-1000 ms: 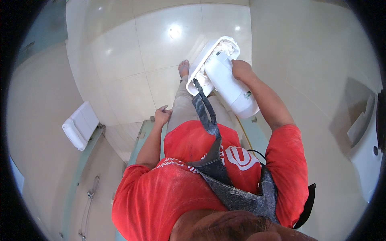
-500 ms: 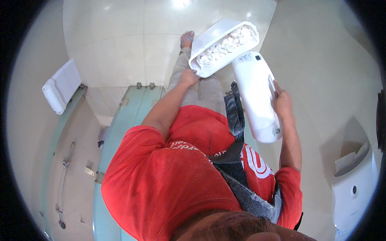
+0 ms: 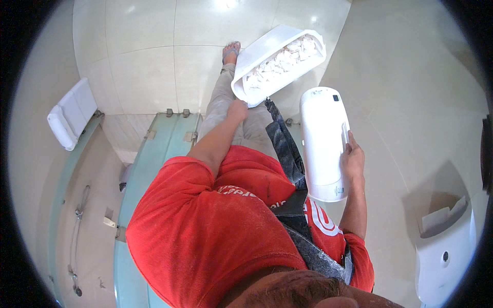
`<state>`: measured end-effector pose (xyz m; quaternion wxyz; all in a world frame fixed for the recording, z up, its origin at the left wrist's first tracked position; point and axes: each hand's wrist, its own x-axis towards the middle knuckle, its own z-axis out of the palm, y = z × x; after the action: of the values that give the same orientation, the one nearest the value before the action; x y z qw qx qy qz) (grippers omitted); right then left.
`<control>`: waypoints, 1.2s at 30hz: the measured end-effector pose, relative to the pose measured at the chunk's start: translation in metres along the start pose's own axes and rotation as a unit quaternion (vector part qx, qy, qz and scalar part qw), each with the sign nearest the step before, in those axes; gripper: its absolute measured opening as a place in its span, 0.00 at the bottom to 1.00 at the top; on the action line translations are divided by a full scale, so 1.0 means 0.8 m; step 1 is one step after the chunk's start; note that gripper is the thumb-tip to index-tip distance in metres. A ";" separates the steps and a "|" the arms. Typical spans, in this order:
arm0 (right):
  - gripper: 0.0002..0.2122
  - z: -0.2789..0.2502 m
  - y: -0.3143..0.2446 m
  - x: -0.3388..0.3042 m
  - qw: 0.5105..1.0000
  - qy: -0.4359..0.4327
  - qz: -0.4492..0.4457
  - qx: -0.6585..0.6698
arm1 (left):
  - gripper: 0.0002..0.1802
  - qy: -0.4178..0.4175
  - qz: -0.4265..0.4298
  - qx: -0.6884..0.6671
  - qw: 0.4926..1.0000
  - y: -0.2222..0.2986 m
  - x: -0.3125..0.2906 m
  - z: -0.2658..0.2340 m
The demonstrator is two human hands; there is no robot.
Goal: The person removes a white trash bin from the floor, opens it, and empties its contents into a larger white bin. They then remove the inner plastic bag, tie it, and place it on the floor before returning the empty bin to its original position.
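Note:
My left hand [image 3: 238, 110] is closed on the near end of a white waste bin [image 3: 258, 51]. The bin is long, with a rounded mouth facing up, and crumpled white paper [image 3: 285, 61] fills it. To its right, my right hand [image 3: 353, 158] grips the side of a long white bin lid [image 3: 322, 138] with rounded ends and a small dark square near its far end. The lid is held upright, apart from the bin's rim. My right fingers lie along its right edge; the thumb is mostly hidden.
A black strap [image 3: 287, 149] hangs from my shoulder between bin and lid. A glass door [image 3: 164, 138] with metal hinges stands at the left, beside a hand shower [image 3: 77, 290]. White wall dispensers are at the far left [image 3: 72, 113] and lower right [image 3: 444, 259]. The floor [image 3: 138, 31] is tiled.
My right hand has drawn the lid nearer to me and away from the bin, opening a gap between them. The bin has shifted slightly left in view, with my left hand still on it.

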<state>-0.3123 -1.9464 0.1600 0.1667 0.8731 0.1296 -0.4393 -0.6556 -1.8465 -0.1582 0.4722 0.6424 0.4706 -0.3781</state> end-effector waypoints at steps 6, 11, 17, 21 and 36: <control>0.22 0.009 0.014 0.005 0.999 0.010 0.013 0.039 | 0.14 0.028 -0.017 -0.066 0.997 -0.008 -0.007 0.006; 0.22 0.005 0.010 0.007 0.999 0.012 0.011 0.037 | 0.15 -0.006 -0.050 -0.089 0.995 -0.019 -0.015 -0.017; 0.22 0.015 0.027 0.018 0.999 0.005 0.007 0.051 | 0.19 -0.028 0.031 -0.019 0.999 -0.034 -0.017 -0.030; 0.22 0.017 0.034 0.025 0.999 0.017 0.006 0.028 | 0.23 -0.048 0.076 0.082 0.993 -0.046 0.006 0.005; 0.29 0.011 0.057 0.047 0.997 0.039 -0.057 0.032 | 0.26 0.137 -0.324 -0.464 0.813 -0.062 0.022 0.061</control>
<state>-0.2795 -1.9885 0.1327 0.1079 0.8857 0.1715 -0.4176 -0.7006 -1.8837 -0.1998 0.4948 0.2025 0.8310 -0.1538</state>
